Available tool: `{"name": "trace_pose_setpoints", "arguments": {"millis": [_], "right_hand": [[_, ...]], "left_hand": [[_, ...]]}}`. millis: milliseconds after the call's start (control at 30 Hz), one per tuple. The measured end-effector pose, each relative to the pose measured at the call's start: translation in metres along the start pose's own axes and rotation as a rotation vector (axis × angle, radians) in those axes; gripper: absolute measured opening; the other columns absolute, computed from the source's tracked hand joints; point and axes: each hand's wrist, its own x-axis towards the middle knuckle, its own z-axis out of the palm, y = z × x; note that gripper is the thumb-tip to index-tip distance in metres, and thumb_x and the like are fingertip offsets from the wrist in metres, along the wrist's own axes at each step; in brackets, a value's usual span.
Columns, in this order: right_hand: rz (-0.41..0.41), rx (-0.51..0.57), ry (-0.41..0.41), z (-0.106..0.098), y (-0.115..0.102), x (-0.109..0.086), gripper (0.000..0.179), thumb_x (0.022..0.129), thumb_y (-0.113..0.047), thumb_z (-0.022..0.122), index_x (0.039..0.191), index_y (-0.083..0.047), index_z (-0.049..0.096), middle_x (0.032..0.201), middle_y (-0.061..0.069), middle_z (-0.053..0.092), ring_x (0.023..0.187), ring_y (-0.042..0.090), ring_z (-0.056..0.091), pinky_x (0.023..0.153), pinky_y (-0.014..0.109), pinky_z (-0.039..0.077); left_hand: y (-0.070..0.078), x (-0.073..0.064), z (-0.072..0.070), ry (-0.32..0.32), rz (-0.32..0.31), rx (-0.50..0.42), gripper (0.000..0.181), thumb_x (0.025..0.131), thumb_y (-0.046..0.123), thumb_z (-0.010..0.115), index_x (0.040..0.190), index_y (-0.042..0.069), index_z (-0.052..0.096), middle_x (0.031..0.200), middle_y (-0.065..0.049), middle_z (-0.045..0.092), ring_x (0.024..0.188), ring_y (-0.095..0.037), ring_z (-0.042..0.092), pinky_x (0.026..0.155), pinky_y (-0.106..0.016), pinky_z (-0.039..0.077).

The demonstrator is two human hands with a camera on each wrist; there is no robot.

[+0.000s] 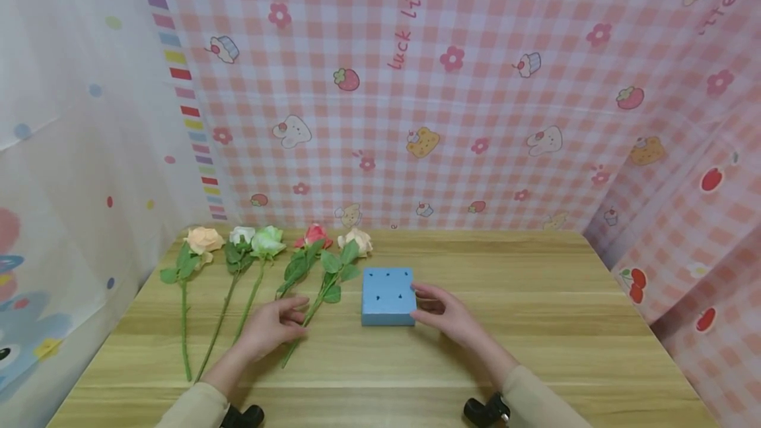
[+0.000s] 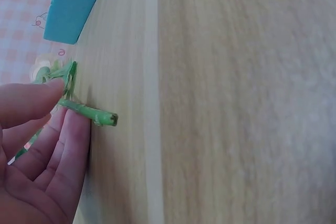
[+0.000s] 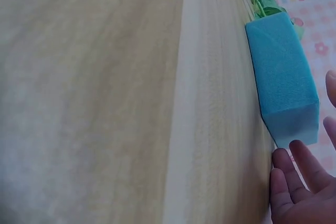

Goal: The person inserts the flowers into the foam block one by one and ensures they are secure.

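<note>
A cream rose with leaves lies slanted on the table, nearest the block. My left hand is at its green stem, with thumb and fingers on either side of it; the cut end sticks out past the fingers in the left wrist view. A light blue foam block with several small dark holes in its top sits to the right. My right hand is at the block's right side, fingers spread and bent, fingertips right at its edge.
Left of the cream rose lie a pink-red rose, a green rose, a white rose and a peach rose, stems toward me. They are on a wooden table. A checked pink cloth hangs behind.
</note>
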Motion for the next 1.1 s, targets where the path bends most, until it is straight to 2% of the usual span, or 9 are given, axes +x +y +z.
{"name": "trace_pose_setpoints", "arguments": {"millis": [500,733,933,1100], "right_hand": [[-0.012,-0.001,-0.025,0.0042,0.0026,0.0079,0.053,0.094,-0.017,0.069,0.142,-0.002,0.051,0.137,0.021,0.053,0.123,0.037,0.052,0.106,0.051,0.040],[-0.006,0.018,-0.033,0.0055,0.0033,0.0091,0.052,0.096,-0.018,0.068,0.142,-0.002,0.051,0.145,0.022,0.048,0.129,0.037,0.049,0.108,0.050,0.038],[0.001,-0.006,-0.015,0.0070,0.0027,0.0083,0.049,0.097,-0.020,0.066,0.142,-0.005,0.053,0.143,0.018,0.050,0.126,0.034,0.052,0.105,0.048,0.042],[-0.005,-0.006,-0.008,0.0081,0.0026,0.0078,0.050,0.097,-0.020,0.066,0.143,-0.006,0.052,0.142,0.018,0.051,0.125,0.033,0.052,0.104,0.047,0.043]], "left_hand": [[-0.0023,0.0054,0.0029,-0.002,-0.052,-0.002,0.052,0.079,-0.004,0.078,0.129,-0.002,0.063,0.091,-0.005,0.070,0.083,-0.018,0.065,0.065,-0.030,0.058],[-0.0021,0.0045,0.0006,-0.053,-0.037,-0.047,0.049,0.081,-0.004,0.076,0.128,-0.005,0.062,0.092,-0.007,0.068,0.083,-0.020,0.064,0.065,-0.033,0.058],[-0.0022,0.0055,0.0007,-0.093,-0.041,-0.099,0.048,0.083,-0.006,0.072,0.129,-0.008,0.059,0.093,-0.009,0.066,0.082,-0.020,0.063,0.065,-0.034,0.058],[-0.0035,0.0069,0.0011,-0.101,-0.034,-0.115,0.047,0.084,-0.007,0.070,0.129,-0.010,0.057,0.094,-0.010,0.065,0.082,-0.020,0.063,0.064,-0.036,0.058]]}}
